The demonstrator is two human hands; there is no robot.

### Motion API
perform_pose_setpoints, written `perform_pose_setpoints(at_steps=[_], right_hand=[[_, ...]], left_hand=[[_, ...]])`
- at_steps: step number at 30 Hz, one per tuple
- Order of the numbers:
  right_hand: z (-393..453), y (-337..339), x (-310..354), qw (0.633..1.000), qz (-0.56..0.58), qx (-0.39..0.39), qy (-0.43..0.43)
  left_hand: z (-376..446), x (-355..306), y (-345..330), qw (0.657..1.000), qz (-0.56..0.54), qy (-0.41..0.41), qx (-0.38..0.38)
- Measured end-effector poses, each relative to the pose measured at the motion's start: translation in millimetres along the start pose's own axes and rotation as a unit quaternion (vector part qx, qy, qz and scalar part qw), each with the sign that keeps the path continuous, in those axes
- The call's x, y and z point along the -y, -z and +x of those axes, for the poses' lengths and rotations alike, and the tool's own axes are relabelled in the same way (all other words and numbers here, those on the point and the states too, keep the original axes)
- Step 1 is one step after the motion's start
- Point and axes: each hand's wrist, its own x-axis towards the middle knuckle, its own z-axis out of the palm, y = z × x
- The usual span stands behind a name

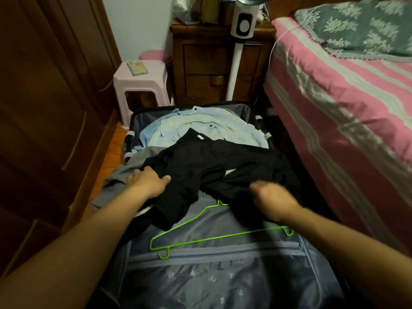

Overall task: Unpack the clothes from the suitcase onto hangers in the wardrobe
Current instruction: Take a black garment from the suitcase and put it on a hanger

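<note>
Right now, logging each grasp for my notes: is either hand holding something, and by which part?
Both hold the black garment: the left hand grips its left edge, the right hand its near edge, above the green hanger.

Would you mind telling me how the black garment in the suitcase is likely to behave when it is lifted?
The black garment lies crumpled in soft folds, so it will probably sag and hang limp. It looks thin, so likely light. Part of it drapes over the green hanger, whose hook it could perhaps snag and drag along.
</note>
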Motion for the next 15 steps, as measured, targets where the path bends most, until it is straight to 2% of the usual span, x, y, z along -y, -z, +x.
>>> perform_pose_setpoints(at_steps=[1,2,4,6,8,10,12,13,15], right_hand=[[-8,-18,15,0.997,-0.005,0.07,0.033],[-13,-33,28,0.993,-0.005,0.108,0.056],[-10,-62,46,0.991,-0.002,0.111,0.071],[3,-80,53,0.996,0.007,0.085,0.028],[15,-86,57,0.994,0.013,0.106,-0.028],[19,-90,60,0.989,0.008,0.142,-0.037],[14,-85,64,0.991,0.014,0.136,0.002],[8,-79,67,0.989,0.038,0.137,0.025],[-3,-60,69,0.985,0.101,0.126,0.065]], left_hand=[[-4,-2,-5,1.0,0.002,-0.009,0.008],[-11,-3,-9,1.0,0.007,-0.006,0.023],[-20,1,-17,0.998,0.039,0.026,0.048],[-27,8,-20,0.994,0.065,0.054,0.067],[-36,11,-21,0.99,0.015,0.057,0.13],[-39,9,-24,0.986,-0.076,0.034,0.145],[-35,5,-18,0.969,-0.222,0.008,0.105],[-35,0,-8,0.945,-0.317,0.011,0.082],[-24,-7,13,0.87,-0.487,0.047,0.058]])
